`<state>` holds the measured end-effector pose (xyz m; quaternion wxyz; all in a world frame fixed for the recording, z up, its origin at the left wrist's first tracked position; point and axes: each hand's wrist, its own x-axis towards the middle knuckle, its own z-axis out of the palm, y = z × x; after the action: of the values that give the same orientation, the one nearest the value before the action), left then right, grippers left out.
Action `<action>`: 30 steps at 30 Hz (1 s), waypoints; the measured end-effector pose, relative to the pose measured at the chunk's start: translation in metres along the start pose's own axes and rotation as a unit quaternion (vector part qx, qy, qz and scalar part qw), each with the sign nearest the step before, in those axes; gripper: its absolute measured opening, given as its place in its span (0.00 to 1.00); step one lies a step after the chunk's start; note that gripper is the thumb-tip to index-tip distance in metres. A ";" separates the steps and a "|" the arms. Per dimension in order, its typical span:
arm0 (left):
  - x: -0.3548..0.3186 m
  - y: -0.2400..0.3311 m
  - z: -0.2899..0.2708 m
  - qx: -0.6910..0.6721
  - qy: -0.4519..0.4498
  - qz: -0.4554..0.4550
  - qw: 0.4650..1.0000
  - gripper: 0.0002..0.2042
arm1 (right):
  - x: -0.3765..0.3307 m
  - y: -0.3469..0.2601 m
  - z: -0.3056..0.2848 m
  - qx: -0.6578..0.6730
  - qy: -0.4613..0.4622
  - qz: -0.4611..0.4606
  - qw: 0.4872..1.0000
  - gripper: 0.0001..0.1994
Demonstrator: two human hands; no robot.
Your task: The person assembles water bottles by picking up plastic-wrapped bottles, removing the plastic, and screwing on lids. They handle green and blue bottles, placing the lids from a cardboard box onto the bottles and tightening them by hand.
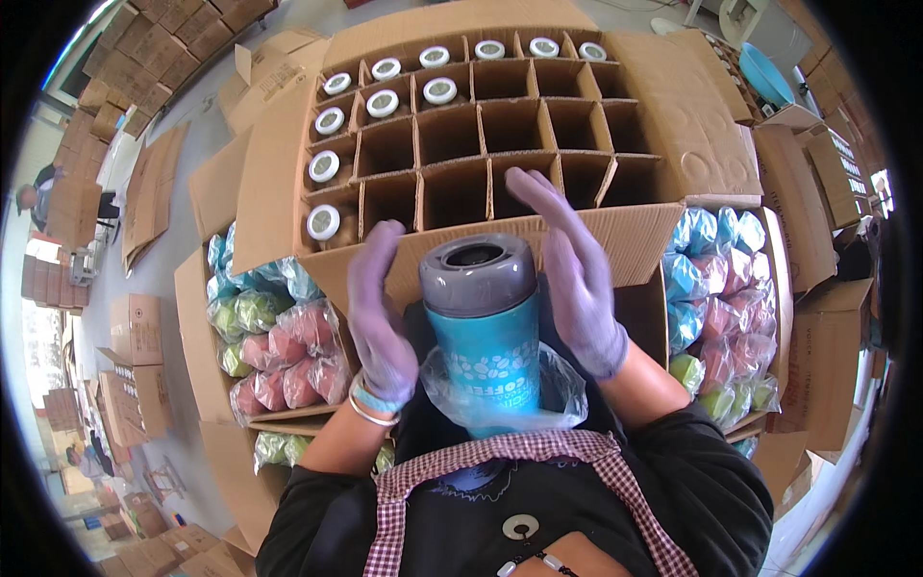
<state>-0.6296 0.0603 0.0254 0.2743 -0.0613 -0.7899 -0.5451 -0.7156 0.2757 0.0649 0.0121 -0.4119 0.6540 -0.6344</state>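
Observation:
A blue tumbler (486,337) with a grey lid stands upright in front of my chest, a clear plastic bag (565,389) bunched around its lower part. My left hand (378,313), in a light purple glove, is open to the left of it. On the other side my right hand (583,284), gloved alike, is open with fingers stretched forward. Neither palm appears to touch the tumbler. Just beyond is a divided cardboard box (615,234). White-lidded containers (324,222) fill its left column, its far row and a few other cells; its remaining visible cells look dark.
Bagged cups (298,332) in red, green and blue sit in a carton to my left. More bagged cups (726,317) lie in another carton at right. A light-blue basin (765,75) is at the far right. Stacked cartons (159,48) and a person (43,188) are in the left background.

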 end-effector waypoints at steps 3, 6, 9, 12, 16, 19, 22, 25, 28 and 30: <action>-0.008 -0.040 -0.013 -0.124 -0.142 -0.209 0.959 0.33 | -0.015 -0.032 0.019 0.024 -0.094 -0.139 0.986 0.31; -0.006 -0.062 -0.019 0.014 -0.144 -0.218 0.965 0.33 | 0.005 -0.036 0.025 0.171 -0.081 -0.202 0.961 0.28; -0.007 -0.007 0.002 -0.160 -0.056 -0.041 0.985 0.32 | -0.006 -0.003 0.007 0.041 0.021 -0.019 0.999 0.23; -0.022 -0.076 -0.013 -0.086 -0.214 -0.227 0.946 0.30 | -0.018 -0.057 0.025 0.084 -0.128 -0.200 0.968 0.26; -0.017 -0.079 -0.011 0.095 -0.248 -0.258 0.929 0.19 | 0.016 -0.021 -0.003 -0.025 0.011 -0.017 0.999 0.17; -0.002 -0.026 0.028 -0.129 -0.149 -0.071 0.978 0.17 | 0.023 -0.050 -0.041 -0.171 -0.208 -0.100 0.958 0.21; -0.014 0.012 0.035 -0.226 -0.153 -0.089 0.958 0.22 | 0.042 -0.134 -0.020 -0.114 -0.440 -0.273 0.848 0.25; -0.028 0.036 0.038 -0.252 -0.166 -0.111 0.947 0.28 | 0.018 -0.176 0.024 -0.032 -0.453 -0.359 0.815 0.30; -0.058 0.067 0.023 -0.197 -0.139 -0.103 0.965 0.34 | 0.007 -0.164 0.035 -0.026 -0.489 -0.237 0.839 0.23; -0.088 0.091 0.026 -0.113 -0.122 -0.040 0.985 0.39 | 0.007 -0.147 0.015 -0.067 -0.354 -0.076 0.930 0.21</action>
<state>-0.5293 0.1372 0.0499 0.1450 -0.1259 -0.7526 -0.6299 -0.6355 0.2803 0.1887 0.1668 -0.6581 0.6149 -0.4012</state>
